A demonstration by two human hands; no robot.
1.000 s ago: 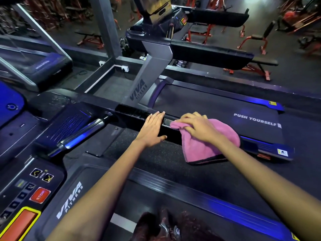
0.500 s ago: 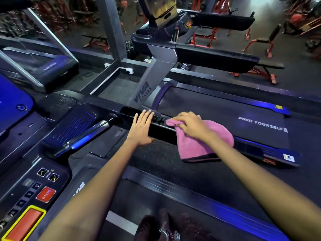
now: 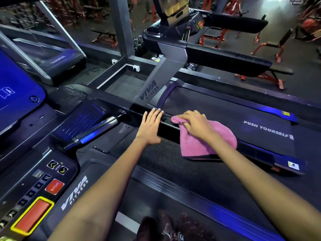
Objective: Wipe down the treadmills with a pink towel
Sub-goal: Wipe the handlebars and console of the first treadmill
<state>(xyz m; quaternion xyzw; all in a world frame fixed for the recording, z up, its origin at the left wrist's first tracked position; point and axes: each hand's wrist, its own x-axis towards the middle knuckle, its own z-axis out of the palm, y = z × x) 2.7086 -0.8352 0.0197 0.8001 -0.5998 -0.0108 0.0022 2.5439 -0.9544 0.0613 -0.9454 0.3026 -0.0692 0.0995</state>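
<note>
Gym treadmill rail (image 3: 257, 148) bears pink towel (image 3: 208, 143) under right hand (image 3: 196, 124).

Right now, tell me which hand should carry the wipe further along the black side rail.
Right. The right hand already grips the pink terry towel against the black side rail; the left hand lies flat and bare on that rail beside it, holding nothing.

One pink towel (image 3: 206, 141) at 3 o'clock from centre. Two hands: the left hand (image 3: 150, 126) and the right hand (image 3: 196, 123). Three treadmills: the near one (image 3: 173, 186), one ahead (image 3: 225, 117), and a third (image 3: 57, 61) at 10 o'clock. One red stop button (image 3: 54, 186).
</note>
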